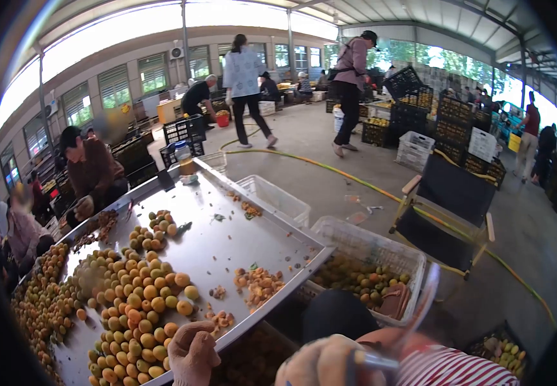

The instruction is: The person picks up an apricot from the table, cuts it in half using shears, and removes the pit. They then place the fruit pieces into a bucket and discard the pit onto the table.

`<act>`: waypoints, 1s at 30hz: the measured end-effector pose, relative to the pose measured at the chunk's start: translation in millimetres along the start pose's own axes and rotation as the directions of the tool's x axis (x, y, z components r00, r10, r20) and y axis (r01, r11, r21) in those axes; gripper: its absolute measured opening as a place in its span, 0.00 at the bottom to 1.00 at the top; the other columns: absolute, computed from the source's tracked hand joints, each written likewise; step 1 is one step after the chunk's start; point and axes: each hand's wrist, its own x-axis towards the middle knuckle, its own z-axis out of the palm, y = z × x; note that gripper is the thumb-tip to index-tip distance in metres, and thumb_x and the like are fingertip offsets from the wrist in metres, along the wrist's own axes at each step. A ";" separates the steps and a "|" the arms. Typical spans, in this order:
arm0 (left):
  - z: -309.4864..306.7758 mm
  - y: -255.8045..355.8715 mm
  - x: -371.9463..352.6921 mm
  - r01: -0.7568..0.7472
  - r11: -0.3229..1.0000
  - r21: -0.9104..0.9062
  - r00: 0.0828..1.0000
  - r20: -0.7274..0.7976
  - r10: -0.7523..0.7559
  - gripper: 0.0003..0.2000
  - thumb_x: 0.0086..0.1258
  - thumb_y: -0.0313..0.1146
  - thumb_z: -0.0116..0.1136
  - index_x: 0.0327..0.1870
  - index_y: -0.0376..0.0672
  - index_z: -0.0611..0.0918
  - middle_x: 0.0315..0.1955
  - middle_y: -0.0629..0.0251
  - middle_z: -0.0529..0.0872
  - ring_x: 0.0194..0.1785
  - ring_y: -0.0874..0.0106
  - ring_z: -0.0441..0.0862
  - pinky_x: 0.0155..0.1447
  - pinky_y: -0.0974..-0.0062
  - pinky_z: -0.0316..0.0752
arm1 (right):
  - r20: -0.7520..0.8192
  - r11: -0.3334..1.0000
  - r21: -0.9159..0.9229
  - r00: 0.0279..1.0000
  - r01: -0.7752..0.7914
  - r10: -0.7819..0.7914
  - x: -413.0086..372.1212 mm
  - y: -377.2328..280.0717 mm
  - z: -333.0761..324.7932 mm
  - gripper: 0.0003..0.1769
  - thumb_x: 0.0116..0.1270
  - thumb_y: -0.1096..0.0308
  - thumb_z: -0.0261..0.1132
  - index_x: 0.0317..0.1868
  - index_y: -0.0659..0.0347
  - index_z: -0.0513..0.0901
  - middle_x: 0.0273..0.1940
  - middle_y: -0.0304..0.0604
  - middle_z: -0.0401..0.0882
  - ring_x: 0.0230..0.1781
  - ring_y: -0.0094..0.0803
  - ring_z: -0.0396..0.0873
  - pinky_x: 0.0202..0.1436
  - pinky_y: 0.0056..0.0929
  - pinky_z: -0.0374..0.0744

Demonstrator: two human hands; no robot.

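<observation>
My left hand [193, 354], in a pinkish knit glove, is closed with curled fingers at the near edge of the metal table [227, 225]; anything inside it is hidden. Beside it lies a pile of yellow-green and orange fruit [140, 302]. To the right, low in view, my right hand [317, 363] is gloved and blurred, its fingers wrapped round something unclear, with a blurred silvery-blue part [375, 360] at its side. Small heaps of orange-brown fruit pieces [259, 284] lie on the metal surface near the left hand.
A white crate [413, 260] of fruit stands right of the table, another white crate [278, 196] behind it. Beyond are a folding chair [452, 206] and a yellow-green hose [330, 168]. A co-worker [95, 164] sits across the table; other people walk behind.
</observation>
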 end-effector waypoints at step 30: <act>-51.2 37.0 -18.4 -0.070 0.995 0.074 0.932 -0.351 0.092 0.07 0.75 0.32 0.60 0.46 0.38 0.84 0.23 0.74 0.79 0.20 0.85 0.71 0.24 0.84 0.67 | -0.633 0.670 -0.039 0.537 -0.741 0.557 3.9 93.5 -103.9 0.10 0.68 0.67 0.71 0.46 0.62 0.85 0.28 0.34 0.80 0.14 0.19 0.72 0.16 0.22 0.73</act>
